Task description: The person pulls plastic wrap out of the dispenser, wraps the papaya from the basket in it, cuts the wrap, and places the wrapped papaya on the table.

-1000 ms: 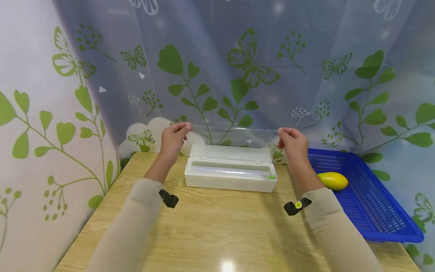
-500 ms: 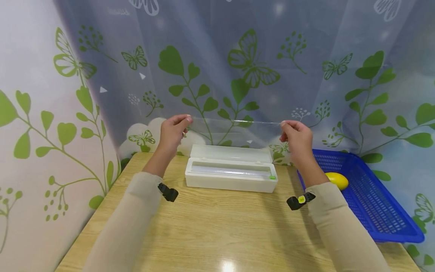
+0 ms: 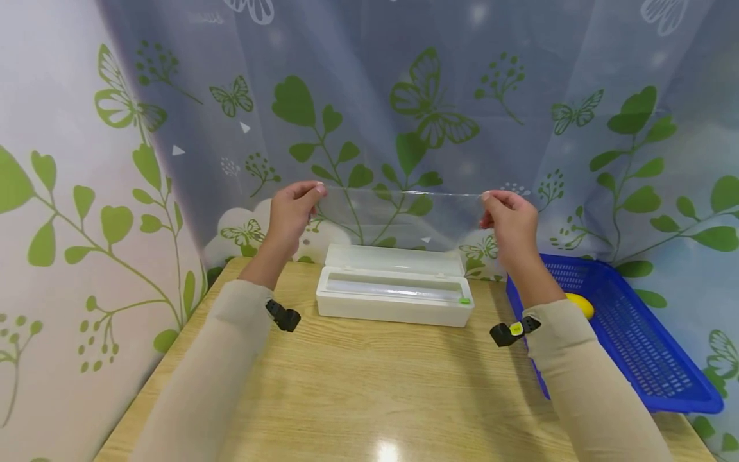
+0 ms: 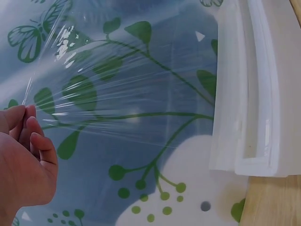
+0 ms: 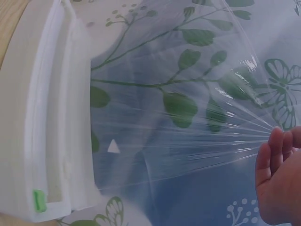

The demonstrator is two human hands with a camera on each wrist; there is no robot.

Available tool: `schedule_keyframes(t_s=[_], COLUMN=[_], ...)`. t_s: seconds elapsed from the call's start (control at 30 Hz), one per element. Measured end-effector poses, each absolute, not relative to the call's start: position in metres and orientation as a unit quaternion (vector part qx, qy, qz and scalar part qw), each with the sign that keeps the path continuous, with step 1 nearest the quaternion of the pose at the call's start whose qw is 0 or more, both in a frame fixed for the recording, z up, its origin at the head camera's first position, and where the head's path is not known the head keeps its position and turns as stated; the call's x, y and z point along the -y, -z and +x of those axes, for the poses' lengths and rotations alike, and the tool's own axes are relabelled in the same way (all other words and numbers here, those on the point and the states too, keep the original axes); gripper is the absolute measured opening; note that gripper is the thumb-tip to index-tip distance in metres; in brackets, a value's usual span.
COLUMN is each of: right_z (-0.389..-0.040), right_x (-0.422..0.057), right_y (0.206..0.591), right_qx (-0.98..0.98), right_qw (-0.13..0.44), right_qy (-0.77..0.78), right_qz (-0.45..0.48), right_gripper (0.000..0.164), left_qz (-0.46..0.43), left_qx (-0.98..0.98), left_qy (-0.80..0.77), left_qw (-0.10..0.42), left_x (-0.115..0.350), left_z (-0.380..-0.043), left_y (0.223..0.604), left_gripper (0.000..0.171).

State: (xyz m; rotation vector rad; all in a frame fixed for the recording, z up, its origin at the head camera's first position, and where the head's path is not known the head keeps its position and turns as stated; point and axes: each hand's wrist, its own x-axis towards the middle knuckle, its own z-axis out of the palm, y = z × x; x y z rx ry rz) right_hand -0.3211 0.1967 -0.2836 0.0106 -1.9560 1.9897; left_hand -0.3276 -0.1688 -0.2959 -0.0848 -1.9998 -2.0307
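A clear sheet of cling film [image 3: 398, 212] stretches between my two hands, above and behind a white cling film dispenser box [image 3: 395, 308]. My left hand [image 3: 293, 215] pinches one upper corner between thumb and fingers. The other corner is pinched by my right hand [image 3: 510, 221]. In both wrist views, creases fan out through the film from the pinching fingertips toward the box. The box's lid [image 3: 395, 260] stands raised at the back, and a film roll [image 3: 398, 290] shows in the slot. A green slider [image 3: 464, 300] sits at the slot's right end.
A blue plastic basket [image 3: 646, 340] stands on the right of the wooden table [image 3: 358, 385], partly behind my right forearm. Inside it lies a yellow object [image 3: 582, 305], mostly hidden by the arm. A leaf-patterned curtain [image 3: 369, 96] hangs right behind the box.
Both hands have risen, and the right hand has also shifted a little to the right. The film's top edge has gone up with them, so more film shows above the box, which stays in place.
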Motion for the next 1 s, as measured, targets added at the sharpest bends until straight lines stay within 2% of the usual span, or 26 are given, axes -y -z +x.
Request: schedule_keyframes(t_s=[0.5,0.73,0.9,1.0], right_z=[-0.321,-0.318,-0.318,-0.317], right_x=[-0.198,-0.198,-0.199,-0.2], right_y=[0.264,0.252,0.249,0.25], right_qx=[0.684,0.673,0.668,0.672], right_qw=[0.203,0.202,0.208,0.209], right_qy=[-0.7,-0.71,-0.713,-0.708], right_qz=[0.023,0.038,0.05,0.049], right_gripper=[0.029,0.031,0.029,0.03], left_qz=[-0.051,-0.056,-0.063,-0.06], left_qx=[0.69,0.685,0.684,0.681], left_qy=[0.704,0.709,0.709,0.712], left_qw=[0.159,0.159,0.161,0.157], left_x=[0.168,0.169,0.168,0.168], left_z=[-0.329,-0.328,-0.33,-0.328], left_y=[0.27,0.26,0.254,0.253], left_gripper=[0.036,0.023,0.033,0.032])
